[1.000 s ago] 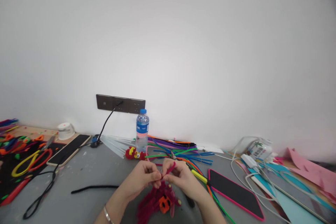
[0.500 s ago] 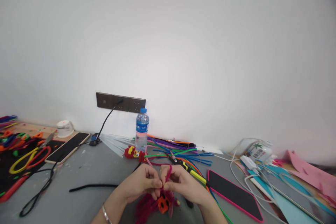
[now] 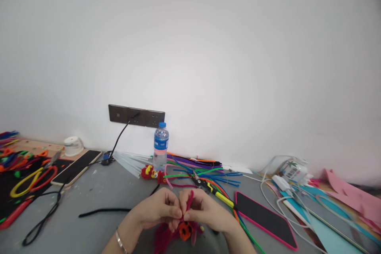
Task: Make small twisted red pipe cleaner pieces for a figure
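My left hand [image 3: 162, 208] and my right hand [image 3: 206, 209] meet at the front of the desk, thumbs and forefingers pinched close together. Between them they hold a dark pink pipe cleaner [image 3: 189, 200], one end poking up above my right thumb. Just below the fingertips is an orange piece with black spots [image 3: 185, 231]. A crimson fuzzy bundle [image 3: 164, 239] hangs or lies beside it, partly hidden by my left hand. Whether these are joined to the pink pipe cleaner is hidden by my fingers.
Yellow-and-black pliers [image 3: 212, 191] lie among coloured pipe cleaners [image 3: 199, 164]. A water bottle [image 3: 161, 147] stands behind a red and yellow figure [image 3: 152, 174]. Phones [image 3: 264, 219] [image 3: 77, 167] lie on both sides. Scissors [image 3: 35, 182] are left; cables [image 3: 264, 190] and paper [image 3: 351, 194] right.
The pink pipe cleaner's upper end is lower and straighter between my fingers. Both hands have shifted very slightly and stay pinched together; the things on the desk are unmoved.
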The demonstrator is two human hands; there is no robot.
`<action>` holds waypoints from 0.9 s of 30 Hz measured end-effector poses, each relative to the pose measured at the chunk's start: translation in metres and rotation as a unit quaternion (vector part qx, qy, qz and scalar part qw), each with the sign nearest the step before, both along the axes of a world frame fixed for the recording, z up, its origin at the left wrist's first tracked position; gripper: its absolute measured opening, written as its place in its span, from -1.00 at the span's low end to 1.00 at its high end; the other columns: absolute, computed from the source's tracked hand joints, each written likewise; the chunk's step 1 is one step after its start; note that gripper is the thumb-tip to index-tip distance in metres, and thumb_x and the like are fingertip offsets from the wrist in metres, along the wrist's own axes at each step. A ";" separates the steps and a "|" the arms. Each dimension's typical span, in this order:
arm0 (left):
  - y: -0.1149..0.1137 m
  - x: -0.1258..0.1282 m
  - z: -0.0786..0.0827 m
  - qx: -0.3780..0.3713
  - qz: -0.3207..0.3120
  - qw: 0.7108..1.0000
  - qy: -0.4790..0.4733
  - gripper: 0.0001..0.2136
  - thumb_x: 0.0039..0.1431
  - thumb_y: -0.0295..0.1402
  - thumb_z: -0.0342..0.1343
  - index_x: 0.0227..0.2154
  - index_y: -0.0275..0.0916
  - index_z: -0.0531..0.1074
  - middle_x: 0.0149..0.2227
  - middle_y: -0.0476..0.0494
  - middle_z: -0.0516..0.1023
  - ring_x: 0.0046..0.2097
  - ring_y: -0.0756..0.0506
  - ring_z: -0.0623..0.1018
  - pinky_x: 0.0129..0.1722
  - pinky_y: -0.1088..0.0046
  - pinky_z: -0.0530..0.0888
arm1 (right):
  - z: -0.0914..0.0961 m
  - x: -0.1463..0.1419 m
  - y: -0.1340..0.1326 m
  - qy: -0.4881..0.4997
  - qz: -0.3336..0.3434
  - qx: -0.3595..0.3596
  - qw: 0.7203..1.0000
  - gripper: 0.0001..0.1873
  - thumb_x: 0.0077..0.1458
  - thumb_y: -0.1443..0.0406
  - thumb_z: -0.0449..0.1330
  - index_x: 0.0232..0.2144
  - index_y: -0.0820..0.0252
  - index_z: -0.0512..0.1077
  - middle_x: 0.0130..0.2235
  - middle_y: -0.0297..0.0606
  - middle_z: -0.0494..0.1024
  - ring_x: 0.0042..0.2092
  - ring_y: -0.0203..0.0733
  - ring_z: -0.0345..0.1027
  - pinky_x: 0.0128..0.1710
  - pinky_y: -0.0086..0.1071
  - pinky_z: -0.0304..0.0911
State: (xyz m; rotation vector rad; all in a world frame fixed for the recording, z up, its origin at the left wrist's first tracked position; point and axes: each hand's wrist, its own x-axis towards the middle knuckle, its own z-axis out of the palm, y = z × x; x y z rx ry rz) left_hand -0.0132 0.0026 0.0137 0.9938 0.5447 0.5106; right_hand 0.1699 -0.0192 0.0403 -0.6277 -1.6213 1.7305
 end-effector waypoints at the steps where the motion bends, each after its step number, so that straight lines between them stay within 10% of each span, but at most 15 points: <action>1: 0.000 0.000 0.000 0.000 -0.002 1.000 -0.002 -0.60 -0.40 -0.11 0.46 -0.68 -0.36 0.48 -0.73 -0.02 0.47 -0.69 0.06 0.39 -0.67 0.59 0.26 | 0.000 -0.001 0.000 0.008 0.001 -0.007 1.000 -0.70 -0.06 0.16 0.36 -0.48 0.22 0.36 -0.43 -0.35 0.44 -0.33 -0.27 0.34 -0.31 -0.42 0.20; 21: -0.003 -0.001 -0.005 0.040 -0.082 0.994 0.056 -0.64 -0.37 -0.13 0.45 -0.62 -0.34 0.53 -0.68 -0.01 0.47 -0.67 0.05 0.38 -0.61 0.53 0.32 | -0.006 0.000 -0.002 -0.049 0.025 -0.113 0.992 -0.68 -0.28 0.21 0.47 -0.54 0.26 0.43 -0.50 -0.38 0.50 -0.48 -0.38 0.37 -0.48 -0.54 0.20; 27: 0.005 -0.007 0.003 0.070 0.015 0.995 0.071 -0.69 -0.24 -0.18 0.40 -0.56 -0.31 0.49 -0.62 0.02 0.47 -0.57 0.03 0.41 -0.49 0.51 0.37 | -0.009 0.007 0.008 -0.066 -0.085 -0.030 0.994 -0.71 -0.13 0.16 0.40 -0.48 0.26 0.46 -0.54 -0.43 0.42 -0.52 -0.40 0.22 -0.49 -0.51 0.11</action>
